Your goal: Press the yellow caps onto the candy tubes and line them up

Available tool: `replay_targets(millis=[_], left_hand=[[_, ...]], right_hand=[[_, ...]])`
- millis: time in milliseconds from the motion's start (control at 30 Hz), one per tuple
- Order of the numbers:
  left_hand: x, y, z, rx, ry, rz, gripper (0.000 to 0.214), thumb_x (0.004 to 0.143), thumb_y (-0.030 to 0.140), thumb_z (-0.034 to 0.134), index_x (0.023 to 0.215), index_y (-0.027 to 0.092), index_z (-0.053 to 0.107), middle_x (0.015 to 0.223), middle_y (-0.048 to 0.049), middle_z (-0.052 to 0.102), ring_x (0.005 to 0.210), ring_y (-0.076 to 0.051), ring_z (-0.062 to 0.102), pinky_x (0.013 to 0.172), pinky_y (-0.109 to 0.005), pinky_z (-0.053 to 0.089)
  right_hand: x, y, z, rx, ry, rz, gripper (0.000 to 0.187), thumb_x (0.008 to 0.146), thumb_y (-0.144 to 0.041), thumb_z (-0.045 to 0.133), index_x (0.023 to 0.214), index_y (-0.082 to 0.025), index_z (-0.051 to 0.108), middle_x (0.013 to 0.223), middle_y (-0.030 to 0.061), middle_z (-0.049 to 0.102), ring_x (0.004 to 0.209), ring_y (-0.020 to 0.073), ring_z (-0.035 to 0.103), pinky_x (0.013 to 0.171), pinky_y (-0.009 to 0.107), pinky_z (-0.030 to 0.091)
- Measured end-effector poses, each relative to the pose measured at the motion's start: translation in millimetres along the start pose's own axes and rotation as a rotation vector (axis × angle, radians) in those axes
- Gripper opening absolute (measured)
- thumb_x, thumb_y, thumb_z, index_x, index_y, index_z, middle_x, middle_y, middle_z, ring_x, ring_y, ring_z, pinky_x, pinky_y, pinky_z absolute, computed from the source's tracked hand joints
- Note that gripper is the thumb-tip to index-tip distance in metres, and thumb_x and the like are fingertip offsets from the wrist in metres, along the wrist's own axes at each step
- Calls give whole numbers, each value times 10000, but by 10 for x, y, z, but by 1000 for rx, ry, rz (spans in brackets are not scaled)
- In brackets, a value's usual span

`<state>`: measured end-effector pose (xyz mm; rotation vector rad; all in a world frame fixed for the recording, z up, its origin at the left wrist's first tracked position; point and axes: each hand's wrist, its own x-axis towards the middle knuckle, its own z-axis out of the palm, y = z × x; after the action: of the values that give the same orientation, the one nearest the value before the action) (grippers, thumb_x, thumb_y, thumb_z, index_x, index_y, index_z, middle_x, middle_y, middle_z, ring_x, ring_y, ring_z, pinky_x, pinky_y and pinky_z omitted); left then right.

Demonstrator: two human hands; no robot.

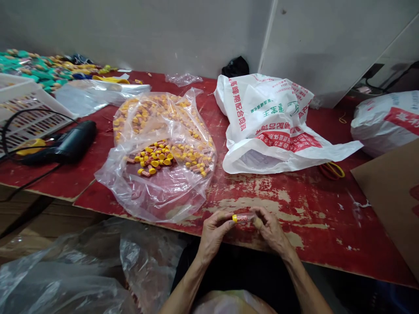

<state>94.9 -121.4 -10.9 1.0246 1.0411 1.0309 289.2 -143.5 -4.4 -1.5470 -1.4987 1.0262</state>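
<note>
Between my two hands, near the table's front edge, lies a small clear tube with a yellow cap [241, 217], reddish pieces showing inside it. My left hand [216, 226] pinches the capped end between thumb and fingers. At the clear end, my right hand [270, 226] closes thumb and fingers round the tip. The tube is held roughly level. Ahead and to the left sits a clear plastic bag [157, 192], its mouth facing me, with many yellow-capped pieces [157, 157] in it. A white printed sack [268, 122] lies ahead to the right, its opening toward me.
On the left are a black heat-gun-like tool [77, 141] with a cord and a white plastic basket [36, 109]. Green and yellow items [39, 67] are heaped behind. A cardboard box [389, 187] and another white sack [388, 117] stand right. Clear plastic [81, 270] hangs below the table.
</note>
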Motion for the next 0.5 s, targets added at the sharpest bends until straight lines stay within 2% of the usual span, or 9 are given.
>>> replay_targets(millis=[67, 167, 233, 300, 400, 500], left_hand=[[0, 7, -7, 9, -15, 5, 157, 693, 324, 749, 803, 212, 744, 798, -21, 636, 768, -164, 575, 738, -254, 440], [5, 6, -17, 19, -31, 12, 137, 697, 326, 747, 775, 213, 740, 764, -12, 628, 731, -150, 566, 703, -240, 433], [10, 1, -16, 16, -15, 10, 137, 697, 328, 747, 769, 212, 737, 776, -13, 631, 738, -152, 569, 704, -239, 433], [10, -5, -11, 12, -4, -3, 148, 703, 327, 739, 796, 213, 737, 802, -18, 633, 754, -160, 576, 713, -247, 438], [0, -23, -1, 41, 0, 12, 157, 698, 299, 736, 826, 207, 736, 824, -26, 633, 786, -175, 581, 727, -256, 441], [-10, -34, 22, 50, -8, 38, 135, 690, 274, 735, 799, 194, 730, 801, -29, 635, 770, -180, 581, 710, -261, 447]], right_hand=[[-1, -28, -9, 2, -36, -5, 343, 841, -490, 480, 900, -166, 577, 726, 13, 544, 606, 134, 450, 530, 235, 347], [18, -55, -5, -69, -12, -7, 395, 858, -514, 427, 662, -181, 512, 587, -10, 454, 547, 124, 394, 487, 234, 287], [39, -59, 21, -77, 32, 8, 441, 859, -540, 401, 603, -187, 468, 544, -18, 404, 523, 119, 369, 468, 234, 262], [53, -59, 60, 0, 46, 46, 425, 849, -556, 416, 680, -180, 520, 555, -24, 417, 503, 114, 380, 456, 227, 281], [42, -48, 123, 199, 9, 180, 426, 814, -600, 470, 862, -183, 542, 568, -48, 448, 415, 96, 385, 398, 215, 297], [18, -4, 179, 287, -12, 279, 466, 772, -662, 500, 763, -196, 497, 471, -86, 352, 334, 74, 295, 334, 201, 228]])
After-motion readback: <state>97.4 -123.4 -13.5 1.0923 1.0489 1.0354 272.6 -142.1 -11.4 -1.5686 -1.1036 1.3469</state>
